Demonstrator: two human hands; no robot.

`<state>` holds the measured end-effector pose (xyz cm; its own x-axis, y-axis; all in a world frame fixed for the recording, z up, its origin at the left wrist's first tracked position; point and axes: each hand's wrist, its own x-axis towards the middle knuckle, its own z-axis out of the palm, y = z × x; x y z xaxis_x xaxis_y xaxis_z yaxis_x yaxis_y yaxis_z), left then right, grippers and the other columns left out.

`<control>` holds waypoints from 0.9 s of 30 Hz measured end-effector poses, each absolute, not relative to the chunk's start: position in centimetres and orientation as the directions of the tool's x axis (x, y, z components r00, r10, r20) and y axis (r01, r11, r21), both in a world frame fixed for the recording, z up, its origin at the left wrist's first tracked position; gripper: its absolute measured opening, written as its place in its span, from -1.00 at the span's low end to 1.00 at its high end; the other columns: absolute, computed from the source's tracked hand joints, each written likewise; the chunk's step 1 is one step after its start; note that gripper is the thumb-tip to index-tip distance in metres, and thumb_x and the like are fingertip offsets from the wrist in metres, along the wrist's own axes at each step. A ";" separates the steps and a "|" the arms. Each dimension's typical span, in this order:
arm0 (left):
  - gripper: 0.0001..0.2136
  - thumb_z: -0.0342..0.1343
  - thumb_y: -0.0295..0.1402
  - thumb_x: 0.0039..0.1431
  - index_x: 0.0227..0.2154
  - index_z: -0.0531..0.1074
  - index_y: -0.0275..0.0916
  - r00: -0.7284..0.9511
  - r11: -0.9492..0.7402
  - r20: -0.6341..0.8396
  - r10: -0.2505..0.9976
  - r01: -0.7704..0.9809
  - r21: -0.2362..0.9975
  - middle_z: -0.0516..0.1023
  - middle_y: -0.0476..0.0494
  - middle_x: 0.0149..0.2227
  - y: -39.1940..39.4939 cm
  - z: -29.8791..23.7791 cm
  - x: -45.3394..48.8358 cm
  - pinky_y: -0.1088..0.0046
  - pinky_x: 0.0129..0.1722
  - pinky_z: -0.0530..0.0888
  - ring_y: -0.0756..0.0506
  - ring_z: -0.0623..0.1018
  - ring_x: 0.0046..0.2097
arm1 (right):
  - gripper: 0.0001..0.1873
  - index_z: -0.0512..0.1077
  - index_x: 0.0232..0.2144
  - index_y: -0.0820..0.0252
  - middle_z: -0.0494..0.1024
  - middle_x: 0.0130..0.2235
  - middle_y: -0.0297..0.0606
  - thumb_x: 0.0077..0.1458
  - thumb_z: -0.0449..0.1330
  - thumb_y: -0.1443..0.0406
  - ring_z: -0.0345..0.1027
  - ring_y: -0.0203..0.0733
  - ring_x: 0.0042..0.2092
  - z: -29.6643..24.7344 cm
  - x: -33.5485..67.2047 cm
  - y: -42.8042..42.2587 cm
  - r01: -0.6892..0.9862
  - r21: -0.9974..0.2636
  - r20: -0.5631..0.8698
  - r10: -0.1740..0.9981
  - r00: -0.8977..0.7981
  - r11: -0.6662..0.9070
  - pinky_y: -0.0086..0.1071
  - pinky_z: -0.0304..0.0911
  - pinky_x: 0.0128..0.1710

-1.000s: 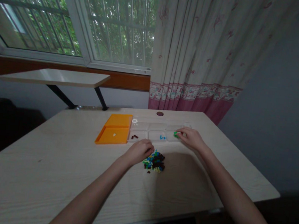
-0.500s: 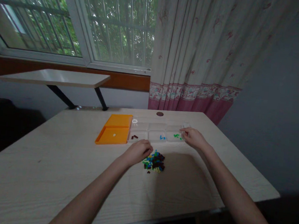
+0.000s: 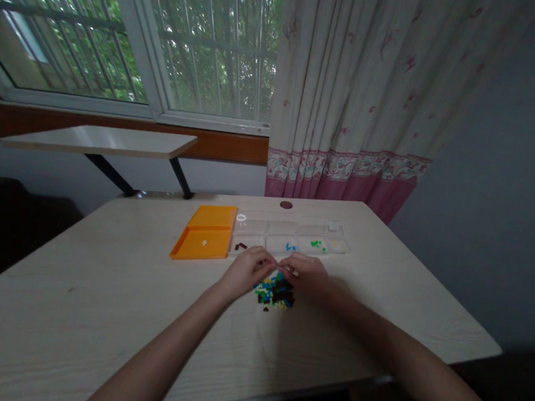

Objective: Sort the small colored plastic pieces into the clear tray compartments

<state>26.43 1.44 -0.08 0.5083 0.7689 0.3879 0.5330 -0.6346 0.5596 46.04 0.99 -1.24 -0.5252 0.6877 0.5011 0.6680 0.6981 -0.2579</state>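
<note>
Fingertips of my left hand (image 3: pixel 249 271) and my right hand (image 3: pixel 305 274) meet just above a pile of small building bricks (image 3: pixel 276 290). Both hands are closed in a pinch; whatever is between the fingers is too small to make out. The pile mixes dark brown, blue, green and pale yellow pieces. Behind my hands lies a clear compartment tray (image 3: pixel 282 229). Its front row holds brown bricks (image 3: pixel 241 246), blue bricks (image 3: pixel 290 247), green bricks (image 3: pixel 318 245) and a few yellow pieces (image 3: pixel 335 244), each colour in its own compartment.
An orange open case (image 3: pixel 200 244) adjoins the tray on the left, with a pale piece (image 3: pixel 204 242) in it. A raised white shelf (image 3: pixel 104 139) on black legs stands at the back left. Beyond the wooden table (image 3: pixel 114 287) hang a curtain (image 3: pixel 350 108) and a window.
My right hand has come from the tray's right end toward me and left, to meet my left hand above the pile. The yellow pieces at that end are now uncovered. My left hand has barely moved.
</note>
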 end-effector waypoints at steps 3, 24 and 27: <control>-0.89 0.03 -0.38 0.13 -0.39 0.45 -0.25 0.459 -0.634 0.438 0.773 0.517 0.575 0.48 -0.09 -0.37 1.0 0.1 26.7 0.44 -0.23 0.35 -0.05 0.44 -0.26 | -0.88 0.45 -0.37 0.15 0.51 -0.42 -0.29 0.07 0.12 0.28 0.37 -0.31 -0.40 -1.4 45.6 0.6 0.663 -0.283 0.558 0.681 -0.474 0.693 -0.51 0.20 -0.40; -0.83 -0.02 -0.35 0.17 -0.30 0.46 -0.23 0.533 -0.639 0.361 0.765 0.557 0.531 0.53 -0.12 -0.31 0.9 0.7 25.4 0.44 -0.21 0.34 -0.06 0.45 -0.24 | -0.89 0.44 -0.40 0.16 0.51 -0.44 -0.29 0.07 0.10 0.32 0.35 -0.33 -0.42 -0.5 47.0 1.3 0.557 -0.292 0.728 0.558 -0.398 0.778 -0.49 0.25 -0.39; -0.81 -0.06 -0.40 0.16 -0.35 0.47 -0.25 0.628 -0.672 0.273 0.729 0.582 0.457 0.53 -0.13 -0.33 1.2 0.7 24.4 0.46 -0.22 0.34 -0.06 0.46 -0.25 | -0.89 0.45 -0.42 0.16 0.50 -0.48 -0.29 0.05 0.11 0.32 0.34 -0.34 -0.46 0.3 47.7 1.6 0.574 -0.288 0.806 0.517 -0.286 0.766 -0.49 0.26 -0.43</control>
<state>24.42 1.17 0.68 0.6276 0.7290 0.2732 0.5819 -0.6724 0.4574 47.68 1.63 0.27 -0.2861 0.5175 0.8065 0.5742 0.7664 -0.2880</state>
